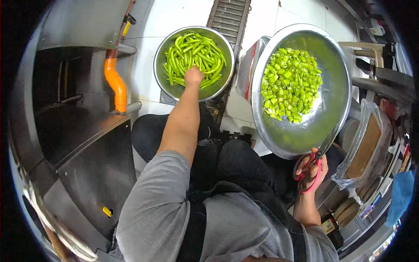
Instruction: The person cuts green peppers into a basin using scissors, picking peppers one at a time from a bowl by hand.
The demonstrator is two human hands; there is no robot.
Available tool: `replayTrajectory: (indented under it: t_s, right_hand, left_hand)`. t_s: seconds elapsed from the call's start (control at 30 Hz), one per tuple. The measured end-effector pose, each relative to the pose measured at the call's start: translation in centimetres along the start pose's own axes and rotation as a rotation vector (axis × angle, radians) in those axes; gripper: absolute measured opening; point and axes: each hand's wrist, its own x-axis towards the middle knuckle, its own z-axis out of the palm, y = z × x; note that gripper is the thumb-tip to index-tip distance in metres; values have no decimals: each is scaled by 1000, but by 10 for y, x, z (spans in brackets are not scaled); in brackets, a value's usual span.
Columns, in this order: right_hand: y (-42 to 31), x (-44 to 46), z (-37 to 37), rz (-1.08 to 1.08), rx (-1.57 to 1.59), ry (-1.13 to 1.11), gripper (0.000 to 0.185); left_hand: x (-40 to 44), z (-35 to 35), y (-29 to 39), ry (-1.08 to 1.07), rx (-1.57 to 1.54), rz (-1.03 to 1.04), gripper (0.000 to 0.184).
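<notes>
Long green chili peppers fill a round metal bowl on the floor. Into this pile reaches my left hand, its fingers bunched and bent downward. The fingertips are hidden, so what they grip does not show. At the lower edge of a large metal basin, my right hand is closed around the pink handles of a pair of scissors. The scissor blades point up and right, beside the basin's rim. Cut green pepper pieces lie heaped in the tilted basin.
A slotted floor drain runs between bowl and basin across white tiles. An orange pipe stands at the left beside a dark metal cabinet. A plastic-wrapped box and a blue cloth are at the right.
</notes>
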Motion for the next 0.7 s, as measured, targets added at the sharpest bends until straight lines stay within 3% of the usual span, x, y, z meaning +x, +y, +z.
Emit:
replayTrajectory:
  t_s: [0.13, 0.2, 0.27, 0.33, 0.43, 0.53, 0.7]
  right_hand:
    - [12, -16, -11, -47, 102, -52, 70]
    - [16, -27, -19, -14, 93, -102, 64]
    - [16, -33, -28, -23, 113, -169, 56]
    - [22, -33, -40, -46, 65, -204, 51]
    - [23, -30, -45, -7, 25, -240, 44]
    - [30, -30, -41, 4, -5, -281, 45]
    - [39, -34, -40, -23, 139, -358, 47]
  left_hand:
    - [-23, -57, 12, 52, -115, -3, 34]
    - [-38, -88, 22, 193, -274, -60, 35]
    - [-40, -108, 14, 356, -466, 59, 37]
    - [-85, -156, 37, 266, -972, 41, 32]
    - [-137, -206, 58, 216, -1296, 186, 24]
    - [-196, -240, 83, 84, -1469, 318, 19]
    - [-288, -235, 135, -128, -1410, 483, 15]
